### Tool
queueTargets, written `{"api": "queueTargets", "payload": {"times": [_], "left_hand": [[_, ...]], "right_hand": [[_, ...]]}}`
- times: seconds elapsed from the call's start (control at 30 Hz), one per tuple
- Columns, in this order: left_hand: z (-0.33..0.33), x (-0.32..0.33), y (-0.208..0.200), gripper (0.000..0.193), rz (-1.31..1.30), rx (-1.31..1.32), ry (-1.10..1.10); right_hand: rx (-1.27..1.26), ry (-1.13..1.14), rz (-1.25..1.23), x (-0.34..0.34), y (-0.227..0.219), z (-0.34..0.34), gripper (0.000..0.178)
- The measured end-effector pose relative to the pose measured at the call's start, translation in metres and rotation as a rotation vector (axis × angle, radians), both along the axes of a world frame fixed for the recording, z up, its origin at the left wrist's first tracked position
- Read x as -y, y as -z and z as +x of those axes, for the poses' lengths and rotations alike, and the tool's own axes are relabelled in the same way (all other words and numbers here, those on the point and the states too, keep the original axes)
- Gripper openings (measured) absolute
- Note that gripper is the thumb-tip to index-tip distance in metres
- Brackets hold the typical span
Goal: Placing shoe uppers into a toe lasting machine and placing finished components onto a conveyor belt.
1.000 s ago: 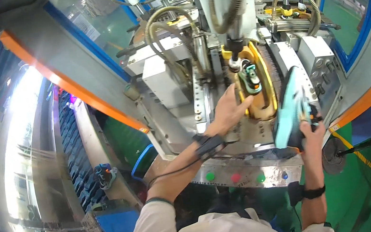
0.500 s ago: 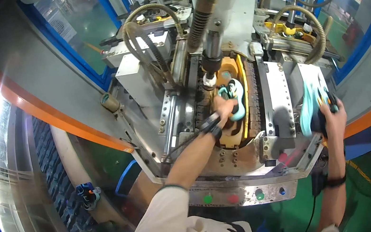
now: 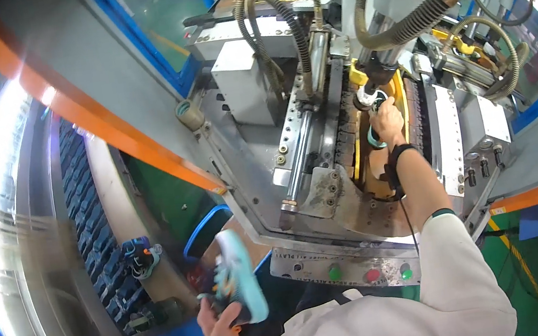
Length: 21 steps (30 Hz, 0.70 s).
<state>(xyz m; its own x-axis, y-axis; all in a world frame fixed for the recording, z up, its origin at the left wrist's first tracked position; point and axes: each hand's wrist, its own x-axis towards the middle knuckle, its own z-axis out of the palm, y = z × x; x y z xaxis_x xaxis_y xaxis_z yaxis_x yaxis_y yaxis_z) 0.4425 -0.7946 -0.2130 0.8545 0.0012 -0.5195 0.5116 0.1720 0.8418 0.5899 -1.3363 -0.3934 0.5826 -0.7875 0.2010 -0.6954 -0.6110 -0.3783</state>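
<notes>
At the lower left, my left hand (image 3: 220, 328) grips a sneaker (image 3: 240, 276) with a pale teal sole and a dark upper, tilted with one end upward and blurred by motion. My right hand (image 3: 387, 121) reaches into the long yellow-edged mould (image 3: 359, 154) of the machine. Its fingers are curled over a second sneaker (image 3: 374, 138), dark with teal edges, mostly hidden under the hand. A metal press rod (image 3: 383, 67) with a white tip comes down close beside that hand. A black band with a thin cable circles my right wrist.
A control panel (image 3: 368, 271) with coloured buttons runs along the machine's front edge. Ribbed hoses (image 3: 272, 0) arch over the metal rails. Another sneaker (image 3: 142, 256) stands on the ledge beside the dark-ridged belt (image 3: 92, 215) at left. A blue-rimmed container (image 3: 205, 226) sits below the orange rail (image 3: 142, 155).
My left hand has left the mould and now holds a sneaker at lower left. My right hand has moved from the right side into the mould. The view has turned left.
</notes>
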Motion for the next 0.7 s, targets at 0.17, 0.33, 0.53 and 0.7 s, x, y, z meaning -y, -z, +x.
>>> {"api": "queueTargets", "payload": {"times": [0.17,0.33,0.53,0.7], "left_hand": [[-0.063,-0.049,0.017,0.042,0.083,0.209,-0.293],[-0.133,-0.053,0.037,0.046,0.068,0.020,-0.570],[-0.186,-0.032,0.055,0.042,-0.023,-0.037,-0.587],[-0.255,-0.041,0.070,0.043,-0.072,-0.035,-0.736]], "right_hand": [[-0.083,-0.041,0.119,-0.015,-0.025,-0.005,0.067],[0.359,-0.580,0.045,-0.145,-0.068,-0.099,0.033],[0.208,-1.205,0.279,-0.296,0.021,-0.220,0.022],[-0.010,-1.309,0.234,-0.297,0.135,-0.207,0.024]]}}
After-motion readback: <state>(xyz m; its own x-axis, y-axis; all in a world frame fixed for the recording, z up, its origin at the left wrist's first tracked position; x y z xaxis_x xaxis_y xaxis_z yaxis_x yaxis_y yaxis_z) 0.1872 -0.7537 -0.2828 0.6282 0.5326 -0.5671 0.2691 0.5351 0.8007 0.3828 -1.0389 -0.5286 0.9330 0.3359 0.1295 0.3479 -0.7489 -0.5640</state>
